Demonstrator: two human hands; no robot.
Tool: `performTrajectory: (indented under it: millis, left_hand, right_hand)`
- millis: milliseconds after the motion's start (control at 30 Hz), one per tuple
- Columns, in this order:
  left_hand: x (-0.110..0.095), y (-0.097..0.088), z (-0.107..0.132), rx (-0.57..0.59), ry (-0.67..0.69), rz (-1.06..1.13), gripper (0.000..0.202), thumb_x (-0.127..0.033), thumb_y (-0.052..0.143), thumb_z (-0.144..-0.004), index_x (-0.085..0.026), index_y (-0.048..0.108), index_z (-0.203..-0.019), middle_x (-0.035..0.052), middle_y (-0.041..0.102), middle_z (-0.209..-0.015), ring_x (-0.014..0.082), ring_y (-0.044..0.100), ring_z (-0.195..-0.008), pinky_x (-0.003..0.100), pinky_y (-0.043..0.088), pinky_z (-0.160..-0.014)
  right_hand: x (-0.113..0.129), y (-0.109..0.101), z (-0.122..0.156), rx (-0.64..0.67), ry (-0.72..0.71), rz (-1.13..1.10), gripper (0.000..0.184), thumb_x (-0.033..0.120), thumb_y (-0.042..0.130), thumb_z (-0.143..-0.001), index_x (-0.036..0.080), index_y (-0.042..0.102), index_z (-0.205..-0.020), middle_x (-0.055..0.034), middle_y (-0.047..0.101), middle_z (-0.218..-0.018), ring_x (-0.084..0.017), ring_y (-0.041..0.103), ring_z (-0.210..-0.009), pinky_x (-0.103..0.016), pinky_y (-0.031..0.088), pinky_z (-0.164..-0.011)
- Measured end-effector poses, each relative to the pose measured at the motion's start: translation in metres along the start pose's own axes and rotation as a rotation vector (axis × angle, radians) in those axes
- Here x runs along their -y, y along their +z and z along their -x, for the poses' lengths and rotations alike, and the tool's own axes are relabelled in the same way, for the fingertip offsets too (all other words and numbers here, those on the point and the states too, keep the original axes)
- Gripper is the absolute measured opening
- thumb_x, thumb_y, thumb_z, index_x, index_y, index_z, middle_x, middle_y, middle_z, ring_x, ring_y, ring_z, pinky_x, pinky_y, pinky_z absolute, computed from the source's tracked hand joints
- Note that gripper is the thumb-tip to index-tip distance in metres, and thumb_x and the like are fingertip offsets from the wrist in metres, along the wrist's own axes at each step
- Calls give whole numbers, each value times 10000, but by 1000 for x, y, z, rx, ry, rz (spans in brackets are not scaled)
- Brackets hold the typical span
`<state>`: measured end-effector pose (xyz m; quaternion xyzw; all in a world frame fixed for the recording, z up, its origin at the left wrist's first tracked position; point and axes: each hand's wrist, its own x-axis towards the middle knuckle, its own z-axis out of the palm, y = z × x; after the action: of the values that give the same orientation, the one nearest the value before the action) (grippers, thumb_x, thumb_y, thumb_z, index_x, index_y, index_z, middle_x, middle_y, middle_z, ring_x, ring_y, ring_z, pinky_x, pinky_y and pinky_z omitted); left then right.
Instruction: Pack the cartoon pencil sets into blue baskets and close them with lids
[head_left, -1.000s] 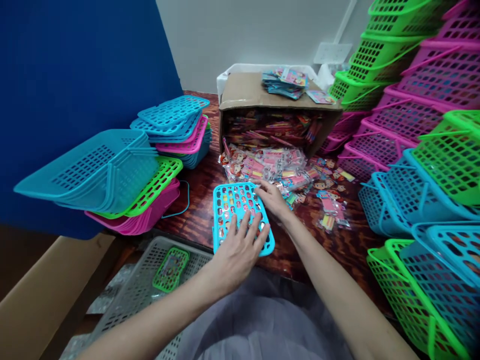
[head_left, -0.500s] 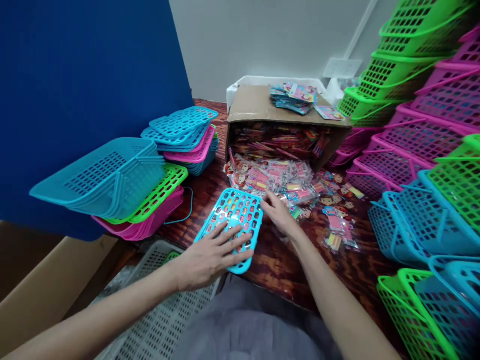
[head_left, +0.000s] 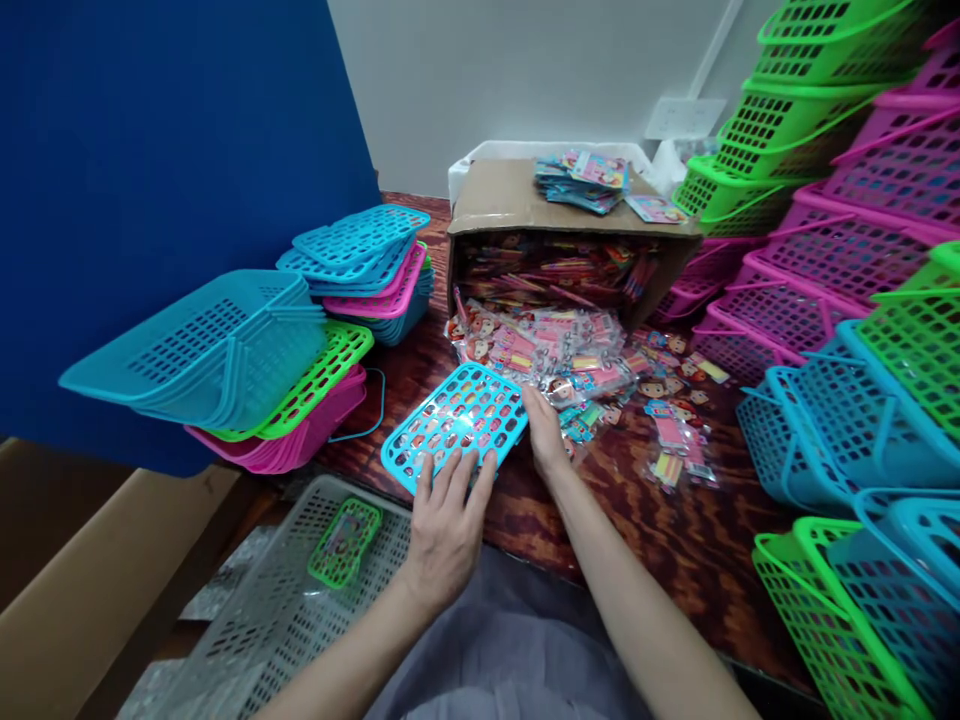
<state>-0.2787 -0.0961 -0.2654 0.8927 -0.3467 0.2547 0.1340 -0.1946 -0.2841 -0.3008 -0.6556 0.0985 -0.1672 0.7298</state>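
Observation:
A small cyan perforated basket, with cartoon sticker packs showing through its holes, lies on the dark wooden table. My left hand rests flat on its near edge, fingers spread. My right hand grips the basket's right edge with curled fingers. Just beyond lies a heap of clear-wrapped sticker packs spilling from a cardboard box tipped on its side.
Stacked cyan, green and pink basket lids sit at left, more lids behind. Tall stacks of green, pink and cyan baskets crowd the right. A grey crate holding a small green basket stands below left.
The cyan basket has been turned and slid left and back. My left hand has drawn back to its near edge, and my right hand now grips its right edge.

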Motion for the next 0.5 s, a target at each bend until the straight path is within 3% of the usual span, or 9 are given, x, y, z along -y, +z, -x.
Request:
performTrajectory:
  millis: [67,167,300,500]
  left_hand:
    - [2,0,1,21,18,-20,492,-89,440,-936,-200,497,-1412,134,582,-1372,333,400,-1399,572,283,-1156]
    - [5,-1,2,49,66,-22,504,-100,445,-937,-211,490,-1426,113,481,-1483,347,236,-1473,577,269,-1161]
    - [14,-1,0,67,127,9,463,-153,481,-949,-215,506,-1407,65,491,-1479,321,297,-1454,556,250,-1180]
    - [31,-16,-6,112,84,104,310,-180,494,-956,-210,614,-1241,50,585,-1391,285,412,-1394,525,279,-1183]
  right_hand:
    - [-2,1,4,-47,-54,39,425,531,450,-914,220,631,-1141,-51,667,-1195,-212,582,-1120,-340,424,-991]
    - [-5,-1,8,-83,-102,140,442,499,389,-941,198,628,-1160,-70,681,-1176,-210,604,-1104,-337,436,-988]
    - [-5,-5,7,-101,-85,136,422,475,389,-931,179,625,-1117,-70,694,-1097,-209,621,-1033,-325,459,-939]
    - [14,-9,21,-45,35,208,348,420,402,-902,205,625,-1061,-25,691,-952,-204,611,-891,-308,473,-828]
